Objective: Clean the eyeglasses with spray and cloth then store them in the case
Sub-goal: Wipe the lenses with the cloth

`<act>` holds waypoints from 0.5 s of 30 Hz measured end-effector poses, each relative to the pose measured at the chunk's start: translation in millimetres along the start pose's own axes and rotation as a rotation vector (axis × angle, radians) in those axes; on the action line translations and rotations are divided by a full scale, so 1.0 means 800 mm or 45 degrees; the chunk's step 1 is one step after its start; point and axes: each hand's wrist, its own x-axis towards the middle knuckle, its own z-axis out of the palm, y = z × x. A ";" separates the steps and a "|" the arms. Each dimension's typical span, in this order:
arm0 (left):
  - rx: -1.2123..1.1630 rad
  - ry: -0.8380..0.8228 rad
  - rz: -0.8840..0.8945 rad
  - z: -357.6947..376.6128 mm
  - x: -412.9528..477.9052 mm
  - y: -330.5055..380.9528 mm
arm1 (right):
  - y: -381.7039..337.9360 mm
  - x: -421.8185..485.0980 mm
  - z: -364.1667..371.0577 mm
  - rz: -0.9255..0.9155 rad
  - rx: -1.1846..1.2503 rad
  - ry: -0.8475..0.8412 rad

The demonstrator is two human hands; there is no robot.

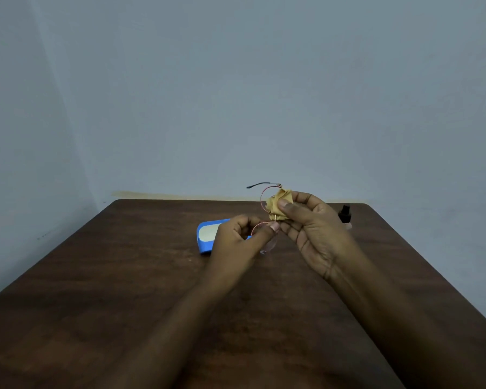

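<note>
Eyeglasses [264, 217] held above desk [124, 276], lower lens rim pinched in left hand [240, 237] fingers [274, 226]. Yellow cloth [278, 209] pressed on upper lens by right hand [312, 228] thumb and fingers. Blue case [206, 237] open behind left hand.

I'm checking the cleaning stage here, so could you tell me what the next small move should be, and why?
Probably shift the yellow cloth down to the lower lens. The right hand pinches the cloth around the upper lens of the eyeglasses, while the left hand holds the frame at the lower lens, which looks uncovered. The blue case lies open on the table, so storing comes later.
</note>
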 end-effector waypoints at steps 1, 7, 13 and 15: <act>-0.058 -0.002 -0.024 0.000 0.001 0.000 | 0.001 -0.001 0.000 0.005 -0.002 0.008; -0.139 0.017 -0.046 -0.001 0.004 0.006 | 0.005 -0.004 0.003 0.005 -0.082 -0.013; -0.159 0.048 -0.161 -0.005 0.007 0.010 | -0.005 0.005 -0.008 -0.092 -0.123 0.003; -0.139 0.057 -0.147 -0.007 0.007 0.009 | -0.015 0.010 -0.012 -0.058 -0.045 0.009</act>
